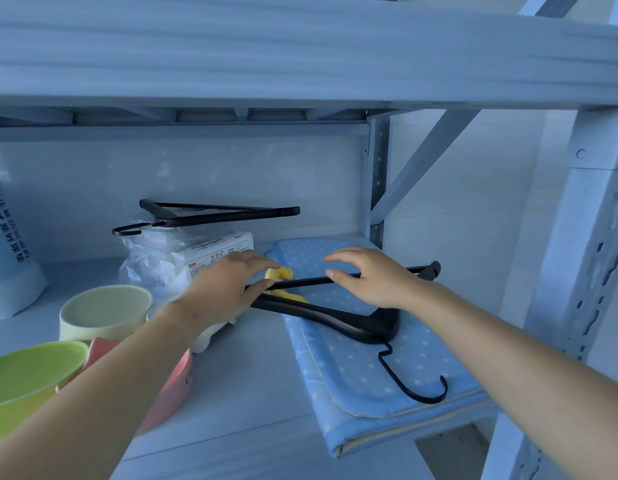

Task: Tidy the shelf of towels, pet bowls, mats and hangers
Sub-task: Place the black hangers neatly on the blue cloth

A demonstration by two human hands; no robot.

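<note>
Two loosely spread grips: left hand (227, 289) and right hand (373, 278) hold nothing, thumbs touching the bar of a black plastic hanger (349, 325) lying on a folded blue dotted mat (363, 379) at the white shelf's (248, 382) right side.

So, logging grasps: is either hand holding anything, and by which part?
Nothing gripped: left hand and right hand hover open at the crossbar of the black hanger.

White cone-shaped plastic container (6, 237) at far left: 1 vertical column of dark Chinese characters, blurred, not legible. White plastic-wrapped soft pack (215, 256): label with a red heading, small symbols and fine print, all too small to read.
</note>
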